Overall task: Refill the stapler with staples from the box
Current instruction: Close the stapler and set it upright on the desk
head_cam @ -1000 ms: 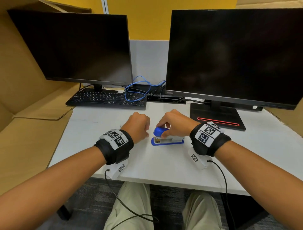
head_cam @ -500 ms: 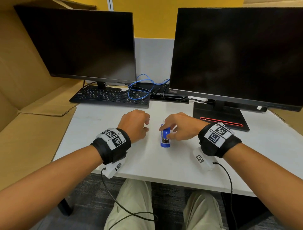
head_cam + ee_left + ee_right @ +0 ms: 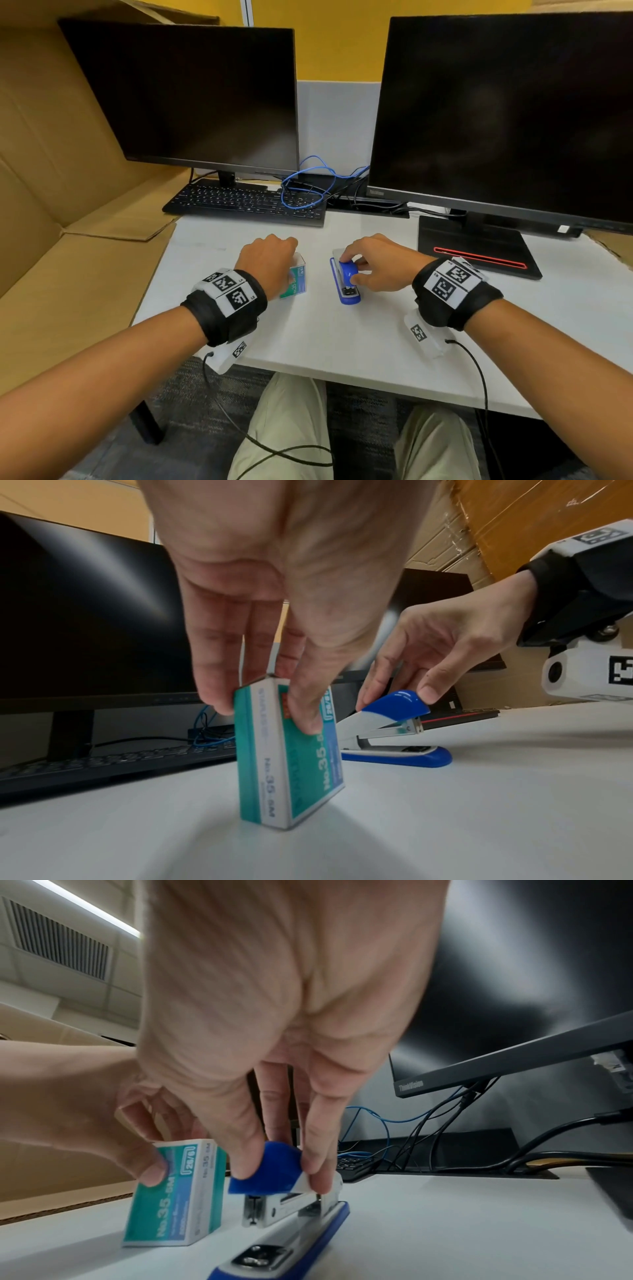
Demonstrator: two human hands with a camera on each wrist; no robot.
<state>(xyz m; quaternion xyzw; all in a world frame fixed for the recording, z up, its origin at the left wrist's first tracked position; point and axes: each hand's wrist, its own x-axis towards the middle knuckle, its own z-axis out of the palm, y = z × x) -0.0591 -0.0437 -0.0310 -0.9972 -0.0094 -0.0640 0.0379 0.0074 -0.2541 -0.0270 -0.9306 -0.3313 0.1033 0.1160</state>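
Observation:
A teal and white staple box (image 3: 295, 280) (image 3: 291, 758) (image 3: 174, 1191) stands on end on the white desk (image 3: 342, 329). My left hand (image 3: 270, 260) (image 3: 270, 712) pinches its top between thumb and fingers. To its right lies the blue and white stapler (image 3: 346, 277) (image 3: 394, 737) (image 3: 291, 1213), front end toward me. My right hand (image 3: 359, 265) (image 3: 277, 1172) pinches the stapler's blue cap from both sides, and the top arm is raised off the blue base.
Two dark monitors (image 3: 191, 92) (image 3: 507, 113) stand at the back, with a black keyboard (image 3: 246, 204) and blue cables (image 3: 308, 185) between them. The right monitor's base (image 3: 479, 250) lies just beyond my right hand. Cardboard (image 3: 68, 240) borders the desk's left.
The stapler was turned from lying sideways to pointing toward me. My left hand lifted enough to show the staple box standing under it. The view shifted slightly left.

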